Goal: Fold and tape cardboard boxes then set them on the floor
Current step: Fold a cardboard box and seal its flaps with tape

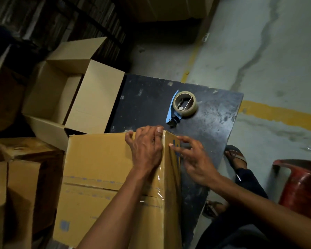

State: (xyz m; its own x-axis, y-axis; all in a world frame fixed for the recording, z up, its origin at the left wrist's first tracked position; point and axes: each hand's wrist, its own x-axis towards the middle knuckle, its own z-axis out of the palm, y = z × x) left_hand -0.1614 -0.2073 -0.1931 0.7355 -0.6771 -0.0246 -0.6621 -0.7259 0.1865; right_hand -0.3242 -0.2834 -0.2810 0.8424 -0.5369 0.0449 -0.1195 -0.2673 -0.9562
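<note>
Fingers point(131, 136) of both hands lie spread, pressing clear tape point(159, 178) onto the box point(97, 168); its blue print is unreadable.

I can't see the box point(104, 177) corner under my left fingers point(133, 136), and its near end runs off the bottom edge. Below my right fingers point(182, 141) the blue print point(176, 150) is unreadable. The red chair point(302, 186) is cut off at right.

- Both forearms are bare, with no sleeves in view.
- Neither the left hand point(145, 150) nor the right hand point(196, 162) wears a glove.
- Dark trousers point(248, 178) cover the legs.
- Open sandals point(236, 157) with brown straps are on the feet.
</note>
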